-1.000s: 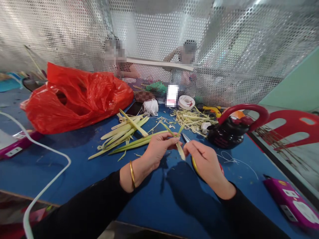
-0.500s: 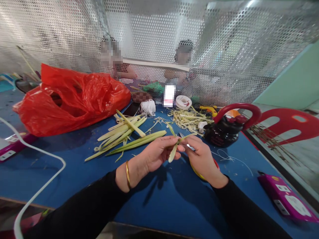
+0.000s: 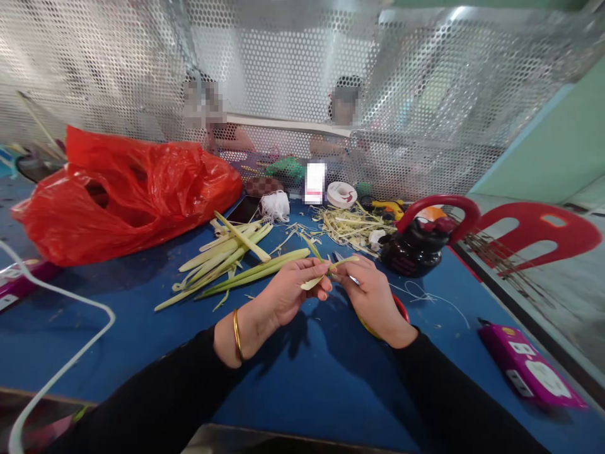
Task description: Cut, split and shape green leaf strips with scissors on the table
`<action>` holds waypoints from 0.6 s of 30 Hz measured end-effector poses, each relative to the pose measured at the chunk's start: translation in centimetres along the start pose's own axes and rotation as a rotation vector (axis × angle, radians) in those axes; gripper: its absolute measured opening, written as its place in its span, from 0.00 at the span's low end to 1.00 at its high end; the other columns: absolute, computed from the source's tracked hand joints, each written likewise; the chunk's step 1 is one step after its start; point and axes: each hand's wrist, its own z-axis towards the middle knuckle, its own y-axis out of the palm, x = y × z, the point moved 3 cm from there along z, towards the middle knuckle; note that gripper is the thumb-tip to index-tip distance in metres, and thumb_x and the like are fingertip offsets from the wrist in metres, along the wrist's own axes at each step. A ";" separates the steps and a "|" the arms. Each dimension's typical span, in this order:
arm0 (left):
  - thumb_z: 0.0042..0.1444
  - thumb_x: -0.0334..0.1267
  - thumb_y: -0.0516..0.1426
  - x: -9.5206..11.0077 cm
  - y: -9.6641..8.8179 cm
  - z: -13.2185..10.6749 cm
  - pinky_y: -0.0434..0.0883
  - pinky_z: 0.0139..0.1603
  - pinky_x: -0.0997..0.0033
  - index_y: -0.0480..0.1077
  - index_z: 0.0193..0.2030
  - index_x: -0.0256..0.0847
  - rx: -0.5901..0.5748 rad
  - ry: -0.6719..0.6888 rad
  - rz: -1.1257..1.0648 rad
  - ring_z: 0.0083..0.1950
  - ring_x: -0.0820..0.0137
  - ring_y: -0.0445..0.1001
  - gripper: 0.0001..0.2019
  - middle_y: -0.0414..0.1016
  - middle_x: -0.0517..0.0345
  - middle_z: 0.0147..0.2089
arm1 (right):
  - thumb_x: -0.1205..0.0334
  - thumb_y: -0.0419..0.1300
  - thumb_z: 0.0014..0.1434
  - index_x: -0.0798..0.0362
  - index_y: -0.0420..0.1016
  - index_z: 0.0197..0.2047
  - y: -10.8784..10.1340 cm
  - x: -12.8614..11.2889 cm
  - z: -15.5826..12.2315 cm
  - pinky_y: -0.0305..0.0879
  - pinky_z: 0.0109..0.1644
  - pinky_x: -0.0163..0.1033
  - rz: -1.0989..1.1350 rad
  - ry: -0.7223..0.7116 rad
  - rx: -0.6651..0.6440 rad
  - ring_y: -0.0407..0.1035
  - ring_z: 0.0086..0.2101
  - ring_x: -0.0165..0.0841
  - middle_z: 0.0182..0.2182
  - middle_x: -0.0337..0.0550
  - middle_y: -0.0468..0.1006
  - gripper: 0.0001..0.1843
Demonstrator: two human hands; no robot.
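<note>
My left hand (image 3: 288, 295) pinches a pale green leaf strip (image 3: 317, 279) above the blue table (image 3: 142, 315); a gold bangle circles its wrist. My right hand (image 3: 373, 295) is closed on the same strip's far end and also carries scissors with a yellow and red handle (image 3: 401, 309), the blades (image 3: 341, 260) poking out past the fingers. Both hands meet over the table's middle. A pile of long green leaf strips (image 3: 231, 258) lies just beyond my left hand.
A red plastic bag (image 3: 123, 189) fills the back left. A black basket with a red handle (image 3: 420, 243), leaf trimmings (image 3: 352, 224), a tape roll (image 3: 341, 194), white thread (image 3: 275, 205) sit behind. Purple power strip (image 3: 529, 369) at right, white cable (image 3: 61, 366) at left. Two people sit behind the mesh screen.
The leaf strip has turned from pointing downward to lying nearly level between my hands. My right hand has closed in on the left.
</note>
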 end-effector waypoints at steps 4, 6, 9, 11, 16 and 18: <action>0.50 0.39 0.64 -0.2 -0.1 0.2 0.65 0.28 0.75 0.73 0.32 0.33 -0.002 -0.015 -0.032 0.18 0.79 0.65 0.10 0.71 0.62 0.20 | 0.68 0.56 0.62 0.49 0.73 0.29 0.1 0.1 0.0 0.61 0.50 0.45 0.004 0.014 -0.008 0.70 0.33 0.35 0.29 0.41 0.77 0.11; 0.50 0.37 0.64 -0.3 -0.2 0.3 0.66 0.28 0.75 0.73 0.32 0.34 -0.006 -0.027 -0.072 0.18 0.79 0.65 0.08 0.70 0.62 0.20 | 0.68 0.55 0.62 0.49 0.72 0.28 0.2 0.1 -0.1 0.61 0.49 0.44 0.015 0.019 -0.010 0.70 0.34 0.36 0.29 0.41 0.77 0.11; 0.51 0.35 0.63 -0.4 -0.3 0.5 0.67 0.29 0.76 0.72 0.30 0.35 0.019 -0.067 -0.140 0.18 0.81 0.64 0.06 0.70 0.63 0.20 | 0.67 0.56 0.61 0.49 0.72 0.27 0.4 0.4 -0.1 0.62 0.48 0.44 0.056 0.055 -0.019 0.70 0.34 0.36 0.27 0.40 0.76 0.11; 0.52 0.35 0.63 -0.5 -0.3 0.5 0.68 0.29 0.76 0.72 0.31 0.35 0.044 -0.099 -0.131 0.19 0.80 0.66 0.06 0.71 0.63 0.21 | 0.65 0.56 0.62 0.49 0.73 0.28 0.6 0.8 -0.1 0.63 0.47 0.44 0.074 0.088 -0.022 0.70 0.34 0.37 0.28 0.40 0.76 0.11; 0.58 0.45 0.58 -0.4 0.2 0.3 0.72 0.33 0.71 0.72 0.37 0.36 0.034 -0.087 0.037 0.27 0.69 0.77 0.12 0.79 0.51 0.28 | 0.61 0.54 0.62 0.50 0.78 0.37 0.2 1.0 0.1 0.64 0.50 0.45 0.227 0.192 0.060 0.72 0.43 0.40 0.39 0.47 0.79 0.11; 0.60 0.49 0.55 -0.4 0.3 0.3 0.73 0.35 0.68 0.73 0.38 0.36 0.033 -0.059 0.071 0.28 0.67 0.78 0.16 0.80 0.49 0.29 | 0.61 0.54 0.61 0.51 0.78 0.37 -0.2 0.7 0.1 0.64 0.51 0.46 0.342 0.269 0.096 0.72 0.43 0.40 0.40 0.47 0.79 0.11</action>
